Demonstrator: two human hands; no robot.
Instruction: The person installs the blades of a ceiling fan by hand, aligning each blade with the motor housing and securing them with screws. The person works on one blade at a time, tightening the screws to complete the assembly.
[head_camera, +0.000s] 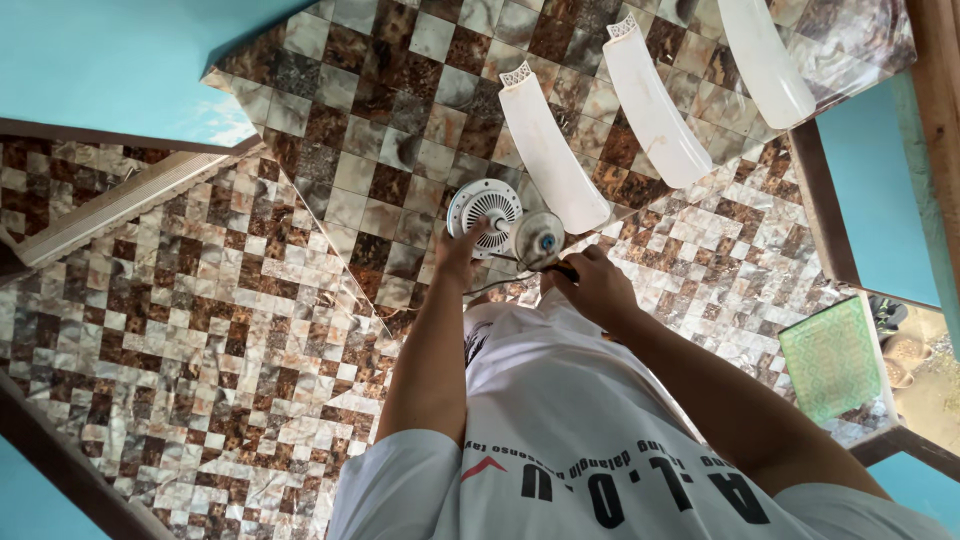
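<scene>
A white ceiling-fan motor (483, 212) with a vented round housing lies on the tiled floor in front of me. My left hand (457, 252) grips its near edge. Beside it on the right sits a round silver-grey cap (540, 238) with a blue centre. My right hand (592, 285) is closed around a thin dark tool (562, 268), likely a screwdriver, whose tip points towards the cap. My white shirt with dark lettering (580, 440) fills the bottom of the view.
Three white fan blades (552, 152) (655, 100) (765, 55) lie side by side on the brown-and-cream tiled floor (200, 330) beyond the motor. A green mat (835, 358) lies at the right by a wooden door frame (820, 200). Teal walls (110, 60) stand at the left.
</scene>
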